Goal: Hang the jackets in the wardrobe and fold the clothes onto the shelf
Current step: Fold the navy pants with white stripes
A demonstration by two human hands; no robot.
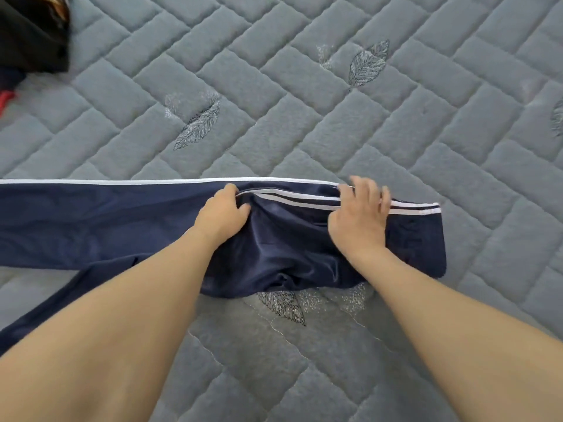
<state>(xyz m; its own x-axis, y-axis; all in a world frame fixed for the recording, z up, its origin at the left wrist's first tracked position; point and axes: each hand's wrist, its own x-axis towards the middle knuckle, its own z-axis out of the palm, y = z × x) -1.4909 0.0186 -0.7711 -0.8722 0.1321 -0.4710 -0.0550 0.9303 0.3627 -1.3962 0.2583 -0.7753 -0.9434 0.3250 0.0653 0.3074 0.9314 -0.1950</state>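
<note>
both hands press on navy track pants (122,220) spread across the grey quilted bed cover (304,102). the left hand (224,213) has its grip closed on a fold of cloth; the right hand (359,213) lies flat, grip open, over the white stripes (304,202). dark clothes (30,35) sit far left.

We record one supporting surface: a grey quilted bed cover (304,86), stitched in a brick-like zigzag pattern with embroidered leaf motifs (199,124) scattered across it. Lying directly on it is a pair of navy track trousers (106,220) with white side stripes, stretched lengthwise from the left edge of view to right of centre; one leg trails off toward the lower left. At the upper left corner we note a dark heap of clothing (33,35) resting on the cover, with a red item (6,100) just below it, partly cut off by the frame.
</note>
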